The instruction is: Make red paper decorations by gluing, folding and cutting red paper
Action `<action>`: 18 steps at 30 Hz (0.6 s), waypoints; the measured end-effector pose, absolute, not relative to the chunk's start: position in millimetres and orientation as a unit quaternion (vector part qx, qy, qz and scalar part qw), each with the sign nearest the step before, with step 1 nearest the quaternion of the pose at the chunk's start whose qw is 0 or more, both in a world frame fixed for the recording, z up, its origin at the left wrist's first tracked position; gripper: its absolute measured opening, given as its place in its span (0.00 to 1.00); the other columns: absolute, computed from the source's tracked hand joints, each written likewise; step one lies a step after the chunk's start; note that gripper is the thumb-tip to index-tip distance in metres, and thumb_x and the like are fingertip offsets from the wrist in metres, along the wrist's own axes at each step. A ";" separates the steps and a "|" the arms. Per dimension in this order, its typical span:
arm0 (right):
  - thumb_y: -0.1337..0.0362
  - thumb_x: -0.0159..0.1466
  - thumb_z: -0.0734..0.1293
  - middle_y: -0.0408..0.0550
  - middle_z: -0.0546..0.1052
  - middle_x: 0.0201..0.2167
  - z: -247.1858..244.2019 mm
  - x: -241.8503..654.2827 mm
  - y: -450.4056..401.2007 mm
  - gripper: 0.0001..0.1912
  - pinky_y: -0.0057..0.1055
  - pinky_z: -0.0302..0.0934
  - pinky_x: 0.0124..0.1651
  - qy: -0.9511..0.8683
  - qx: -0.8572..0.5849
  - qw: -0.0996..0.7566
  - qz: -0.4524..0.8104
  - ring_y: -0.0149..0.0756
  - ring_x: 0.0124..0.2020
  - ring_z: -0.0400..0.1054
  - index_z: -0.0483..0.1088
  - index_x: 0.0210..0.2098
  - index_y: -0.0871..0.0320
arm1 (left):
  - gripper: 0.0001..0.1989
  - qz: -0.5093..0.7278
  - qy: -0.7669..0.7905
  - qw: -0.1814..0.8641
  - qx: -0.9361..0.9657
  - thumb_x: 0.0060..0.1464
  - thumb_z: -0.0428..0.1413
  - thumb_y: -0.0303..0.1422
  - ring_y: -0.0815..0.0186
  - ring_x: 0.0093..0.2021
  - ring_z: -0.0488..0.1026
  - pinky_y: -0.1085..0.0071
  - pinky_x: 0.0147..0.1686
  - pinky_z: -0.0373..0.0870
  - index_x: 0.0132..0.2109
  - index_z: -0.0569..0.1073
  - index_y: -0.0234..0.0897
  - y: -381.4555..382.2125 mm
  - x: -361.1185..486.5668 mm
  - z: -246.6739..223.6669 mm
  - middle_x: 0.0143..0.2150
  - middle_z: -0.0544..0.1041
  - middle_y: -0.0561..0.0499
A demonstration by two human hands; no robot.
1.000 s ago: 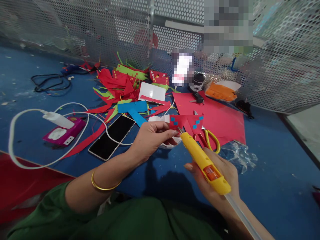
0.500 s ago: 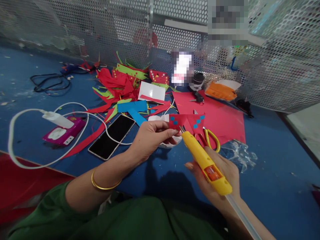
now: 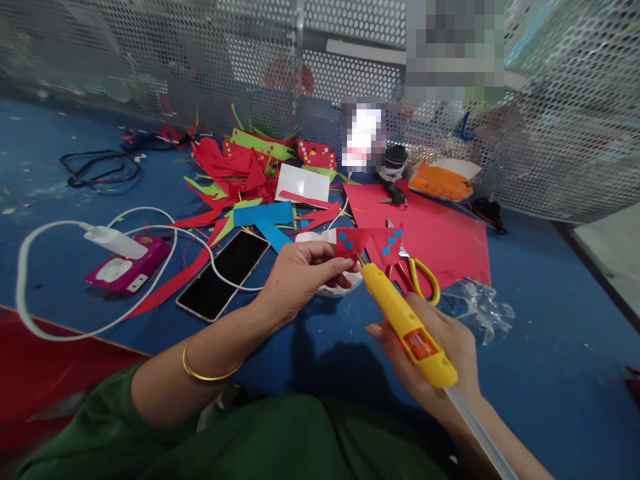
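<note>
Between the thumb and fingers of my left hand [image 3: 305, 277] is a red paper cutout [image 3: 353, 241] with small blue squares stuck on both of its sides. My right hand [image 3: 445, 340] is wrapped round a yellow glue gun [image 3: 400, 313], a clear glue stick [image 3: 480, 433] running out of its back end. The glue gun's metal tip is at the lower edge of the cutout, close to my left fingertips; whether it touches the paper I cannot tell. A white roll [image 3: 340, 287] lies behind my left fingers, partly hidden. Yellow-handled scissors [image 3: 425, 280] lie just beyond the glue gun.
A black-screened phone [image 3: 225, 273], a purple power adapter [image 3: 129, 265] and a white cable [image 3: 30, 327] lie at left. Red and green paper scraps [image 3: 235, 173] heap at the back. Right of centre are a red sheet [image 3: 440, 227], keys [image 3: 395, 193] and crumpled clear plastic [image 3: 480, 310].
The glue gun has shifted slightly left along with its tip. The right side of the red paper cutout has swung a little inward. My left hand keeps its hold.
</note>
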State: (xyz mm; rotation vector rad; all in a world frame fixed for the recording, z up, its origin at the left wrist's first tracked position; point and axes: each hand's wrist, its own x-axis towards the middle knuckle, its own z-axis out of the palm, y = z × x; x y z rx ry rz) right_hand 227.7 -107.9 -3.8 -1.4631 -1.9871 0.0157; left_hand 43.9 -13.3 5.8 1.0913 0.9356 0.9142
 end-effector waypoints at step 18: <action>0.44 0.69 0.62 0.47 0.74 0.28 9.8 233.0 -120.6 0.17 0.39 0.68 0.31 -0.729 -0.522 0.437 -0.073 0.43 0.31 0.74 0.67 0.37 0.51 | 0.10 0.397 0.437 0.644 0.486 0.49 0.67 0.38 0.70 0.27 0.78 0.73 0.31 0.73 0.31 0.80 0.34 -11.2 43.6 3.7 0.34 0.84 0.45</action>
